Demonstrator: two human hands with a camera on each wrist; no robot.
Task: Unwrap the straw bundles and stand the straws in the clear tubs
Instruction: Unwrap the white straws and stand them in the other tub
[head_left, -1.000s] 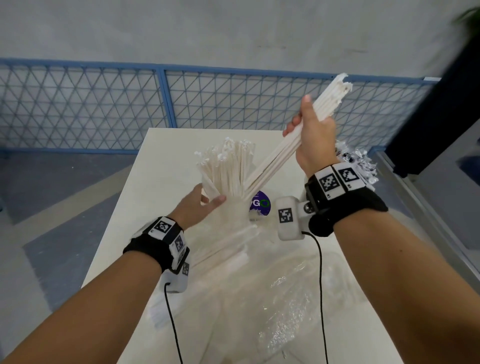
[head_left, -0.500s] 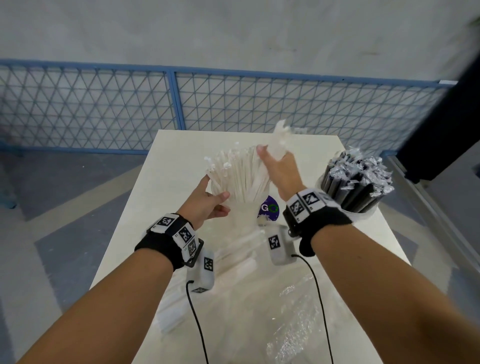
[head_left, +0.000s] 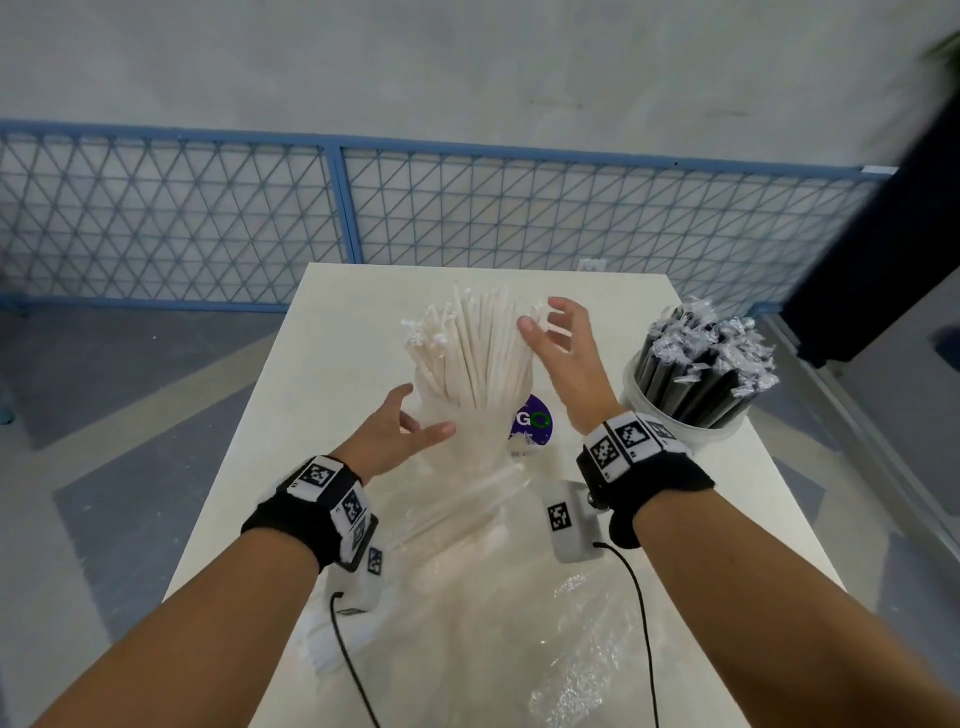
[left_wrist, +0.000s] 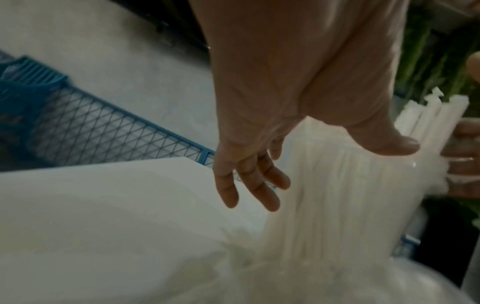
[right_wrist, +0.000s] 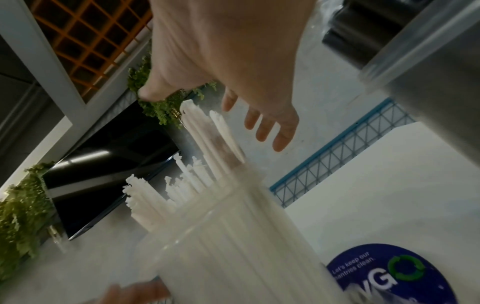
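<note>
Both hands are spread and hold nothing: left hand (head_left: 392, 434) low, right hand (head_left: 563, 353) higher, flanking the white straws (head_left: 475, 358) standing in the clear tub (head_left: 467, 431) at frame centre. Standing step looks done; next, loose straws (head_left: 457, 512) on the worktop (head_left: 332, 374) need gathering.

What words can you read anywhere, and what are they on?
"Let's keep our pantries clean." on the round purple sticker on the table.
"GO" in big letters on that sticker; a letter before it is partly hidden.
The wristband squares are patterns, not words.
</note>
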